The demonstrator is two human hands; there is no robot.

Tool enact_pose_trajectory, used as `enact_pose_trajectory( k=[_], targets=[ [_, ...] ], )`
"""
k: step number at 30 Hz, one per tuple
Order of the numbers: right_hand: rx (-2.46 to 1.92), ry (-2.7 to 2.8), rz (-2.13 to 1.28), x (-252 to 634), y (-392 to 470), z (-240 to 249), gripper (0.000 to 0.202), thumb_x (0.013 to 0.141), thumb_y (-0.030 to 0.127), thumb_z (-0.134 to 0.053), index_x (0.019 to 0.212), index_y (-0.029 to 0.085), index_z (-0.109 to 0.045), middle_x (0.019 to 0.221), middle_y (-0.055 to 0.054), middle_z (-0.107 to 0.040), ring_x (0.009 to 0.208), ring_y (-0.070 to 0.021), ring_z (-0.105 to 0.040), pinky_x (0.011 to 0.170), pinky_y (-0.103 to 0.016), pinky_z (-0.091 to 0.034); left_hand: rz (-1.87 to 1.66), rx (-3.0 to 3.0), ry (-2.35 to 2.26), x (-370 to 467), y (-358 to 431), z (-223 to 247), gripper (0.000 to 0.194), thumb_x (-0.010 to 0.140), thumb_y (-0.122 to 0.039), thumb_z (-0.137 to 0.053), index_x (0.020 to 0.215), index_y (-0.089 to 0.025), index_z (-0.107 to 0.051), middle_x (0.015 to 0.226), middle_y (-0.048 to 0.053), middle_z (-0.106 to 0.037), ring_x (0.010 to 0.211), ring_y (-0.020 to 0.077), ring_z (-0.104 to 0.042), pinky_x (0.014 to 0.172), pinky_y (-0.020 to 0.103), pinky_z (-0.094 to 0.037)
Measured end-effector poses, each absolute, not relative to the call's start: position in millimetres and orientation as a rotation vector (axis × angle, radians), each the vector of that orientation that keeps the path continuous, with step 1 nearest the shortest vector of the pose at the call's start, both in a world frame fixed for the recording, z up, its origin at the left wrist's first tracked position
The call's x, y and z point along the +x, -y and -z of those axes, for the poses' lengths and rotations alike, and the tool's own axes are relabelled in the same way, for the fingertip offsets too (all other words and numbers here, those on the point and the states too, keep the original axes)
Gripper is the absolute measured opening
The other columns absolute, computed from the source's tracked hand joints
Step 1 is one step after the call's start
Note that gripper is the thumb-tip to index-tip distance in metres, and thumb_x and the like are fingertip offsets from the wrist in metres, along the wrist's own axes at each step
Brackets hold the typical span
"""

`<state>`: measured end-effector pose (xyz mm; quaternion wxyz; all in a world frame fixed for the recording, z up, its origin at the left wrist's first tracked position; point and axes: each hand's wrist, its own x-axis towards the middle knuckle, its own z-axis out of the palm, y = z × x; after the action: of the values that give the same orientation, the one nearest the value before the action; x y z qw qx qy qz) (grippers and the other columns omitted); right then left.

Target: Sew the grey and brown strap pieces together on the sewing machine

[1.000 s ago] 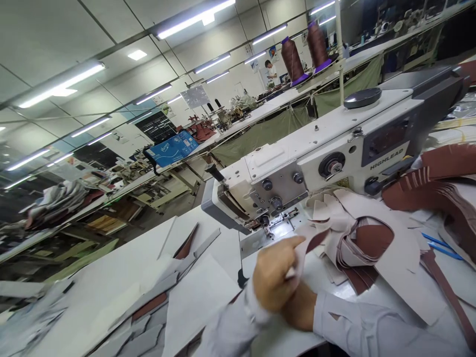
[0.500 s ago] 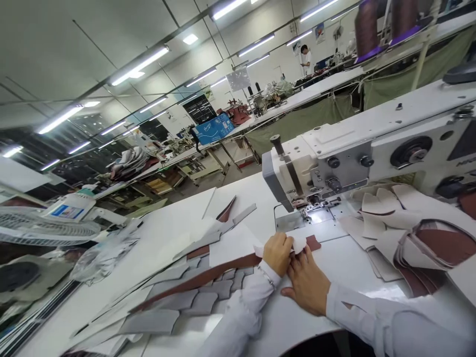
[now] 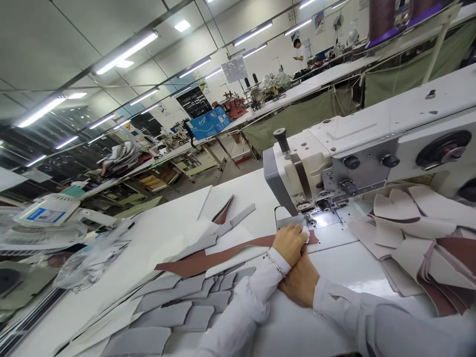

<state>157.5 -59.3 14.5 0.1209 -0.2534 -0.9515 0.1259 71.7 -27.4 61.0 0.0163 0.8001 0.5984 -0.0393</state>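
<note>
A long strip of brown leather [image 3: 188,263] runs across the table to my hands, with its end showing beside the sewing machine's needle area. My left hand [image 3: 291,243] is closed on the strip near this end, just in front of the presser foot [image 3: 309,218]. A small bit of white material [image 3: 305,233] shows at its fingertips. My right hand [image 3: 303,280] lies against and partly under the left, close to the same edge; its fingers are mostly hidden. The white sewing machine [image 3: 334,163] stands right behind both hands.
Several grey pieces [image 3: 159,315] lie overlapping on the table at the left. A heap of pale and brown cut pieces [image 3: 405,243] lies right of the needle. A fan [image 3: 44,218] and plastic bag [image 3: 89,255] are at the left edge. Another person [image 3: 300,54] stands far back.
Both hands have moved up toward the presser foot. The brown strip has shifted with them, and its tail has swung away from the grey pieces. The left hand now covers more of the right.
</note>
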Motion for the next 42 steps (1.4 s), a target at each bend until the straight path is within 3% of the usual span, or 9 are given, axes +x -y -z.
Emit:
enact_pose_trajectory(
  k=[6,13,29,36,42],
  targets=[
    [-0.804,2.893,-0.384,156,58,-20,0.056,0.091,0.049,-0.03,0.122,0.009,-0.054,0.111,-0.022,-0.058,0.107,-0.04,-0.047,0.086,-0.059,-0.03,0.001,2.505,-1.655,65,25,-57,0.027,0.069,-0.005,-0.055,0.091,-0.019,-0.061,0.105,0.003,-0.061,0.091,0.0215,-0.052,0.079,0.034,-0.044],
    [-0.829,2.886,-0.41,155,57,-24,0.06,0.088,0.055,-0.033,0.124,0.011,-0.052,0.115,-0.022,-0.056,0.11,-0.0406,-0.043,0.089,-0.059,-0.028,-0.123,2.559,-1.522,59,22,-54,0.035,0.066,-0.002,-0.053,0.093,-0.022,-0.064,0.105,0.001,-0.062,0.092,0.0204,-0.053,0.08,0.034,-0.043],
    [-0.92,2.939,-0.283,152,58,-21,0.068,0.086,0.06,-0.032,0.117,0.005,-0.057,0.108,-0.025,-0.058,0.107,-0.0423,-0.045,0.092,-0.061,-0.021,-0.113,2.546,-1.404,48,13,-53,0.031,0.066,-0.005,-0.058,0.09,-0.022,-0.063,0.105,0.001,-0.064,0.093,0.0216,-0.054,0.08,0.034,-0.042],
    [-0.933,2.953,-0.318,151,57,-23,0.068,0.085,0.059,-0.035,0.119,0.004,-0.055,0.111,-0.026,-0.056,0.111,-0.0436,-0.041,0.093,-0.06,-0.02,0.01,2.551,-1.409,47,11,-53,0.028,0.072,-0.011,-0.055,0.095,-0.024,-0.064,0.111,0.002,-0.061,0.096,0.0206,-0.053,0.083,0.034,-0.042],
    [-0.905,2.925,-0.31,150,40,-26,0.066,0.087,0.058,-0.031,0.115,0.005,-0.058,0.108,-0.026,-0.058,0.103,-0.0399,-0.048,0.092,-0.058,-0.021,0.091,2.586,-1.466,44,-1,-55,0.031,0.075,-0.012,-0.053,0.101,-0.024,-0.062,0.118,-0.002,-0.058,0.104,0.0196,-0.051,0.087,0.034,-0.041]
  ],
)
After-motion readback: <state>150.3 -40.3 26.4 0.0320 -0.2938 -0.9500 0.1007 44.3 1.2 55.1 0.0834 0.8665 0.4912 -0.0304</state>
